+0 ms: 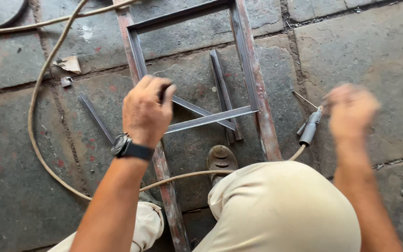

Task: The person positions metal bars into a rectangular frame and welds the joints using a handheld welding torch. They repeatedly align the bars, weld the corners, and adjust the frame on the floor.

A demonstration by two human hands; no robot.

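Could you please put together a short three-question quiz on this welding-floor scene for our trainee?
1. True or false: the left hand is closed around a dark tool held over the metal frame.
2. What lies on the stone floor nearest the blurred right hand? A) a hammer B) an electrode holder C) a paint can
3. Fill in: the tan cable leads to the ______.

Key
1. True; what the tool is cannot be made out.
2. B, the grey holder with a thin rod in it.
3. electrode holder.
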